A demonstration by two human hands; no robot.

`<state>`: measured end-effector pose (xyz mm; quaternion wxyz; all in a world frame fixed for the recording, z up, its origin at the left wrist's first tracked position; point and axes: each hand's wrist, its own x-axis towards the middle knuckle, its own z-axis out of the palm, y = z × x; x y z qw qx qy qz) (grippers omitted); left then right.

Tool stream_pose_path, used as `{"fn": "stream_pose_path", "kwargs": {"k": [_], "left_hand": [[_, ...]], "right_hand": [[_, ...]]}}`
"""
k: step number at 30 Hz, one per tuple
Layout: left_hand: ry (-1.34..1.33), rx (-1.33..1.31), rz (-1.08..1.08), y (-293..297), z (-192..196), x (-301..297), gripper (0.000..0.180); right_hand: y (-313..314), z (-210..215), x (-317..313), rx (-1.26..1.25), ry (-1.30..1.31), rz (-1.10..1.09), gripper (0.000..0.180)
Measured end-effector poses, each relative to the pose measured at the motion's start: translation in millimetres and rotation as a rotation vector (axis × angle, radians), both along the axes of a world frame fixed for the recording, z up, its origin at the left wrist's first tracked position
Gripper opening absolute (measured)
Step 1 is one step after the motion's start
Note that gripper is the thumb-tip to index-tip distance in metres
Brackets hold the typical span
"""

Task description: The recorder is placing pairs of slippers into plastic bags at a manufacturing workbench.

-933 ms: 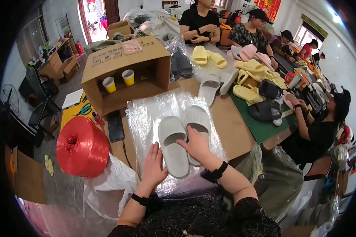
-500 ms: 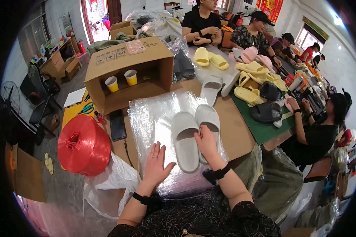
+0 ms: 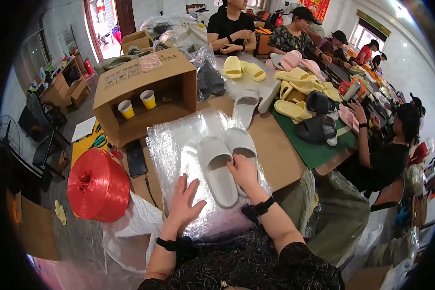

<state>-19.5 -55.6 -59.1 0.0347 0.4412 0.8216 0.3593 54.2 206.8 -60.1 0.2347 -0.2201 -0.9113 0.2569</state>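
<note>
L hand [image 3: 181,205] fingers spread loose, nr shiny plastic [image 3: 171,145]; R hand [image 3: 245,173] fingers at gry round-toed slipper [image 3: 239,139], grip unclear

From my end, the grey slippers [image 3: 222,187] look smooth and matt on glossy, crinkled plastic sheeting [image 3: 168,145]. At nine o'clock from them I see shiny plastic twine [image 3: 105,191]; towards half past ten, a matt cardboard box [image 3: 139,82].

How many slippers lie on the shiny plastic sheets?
2: the left gray slipper and, beside it, the right gray slipper, partly covered by the right hand. I see no others there.
</note>
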Motion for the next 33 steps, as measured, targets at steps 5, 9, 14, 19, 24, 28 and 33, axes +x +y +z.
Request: {"fn": "stream_pose_path", "kwargs": {"k": [5, 9, 14, 19, 24, 28, 33], "left_hand": [[0.027, -0.152, -0.018, -1.8, 2.9, -5.0, 0.073], [0.178, -0.207, -0.022, 3.6, 16.3, -1.0, 0.068], [0.191, -0.105, -0.218, 8.6, 33.6, 9.0, 0.064], [0.144, -0.179, -0.227, 11.5, 23.9, 15.7, 0.048], [0.184, -0.069, -0.186, 28.4, 21.7, 5.6, 0.036], [0.088, -0.023, -0.17, 34.7, 23.3, 0.4, 0.041], [0.065, -0.009, -0.144, 31.2, 21.3, -3.3, 0.045]], "right_hand": [[8.3, 15.1, 29.1, -0.131, 0.145, -0.107, 0.019], [18.8, 17.0, 71.3, -0.282, 0.388, -0.203, 0.015], [41.6, 3.9, 156.9, -0.458, 0.666, -0.127, 0.032], [45.7, 5.0, 213.5, -0.578, 0.748, -0.206, 0.047], [29.5, 22.0, 214.2, -0.531, 0.739, -0.199, 0.045], [22.3, 24.1, 208.4, -0.473, 0.563, -0.182, 0.044], [6.1, 50.7, 188.0, -0.475, 0.527, -0.04, 0.037]]}}
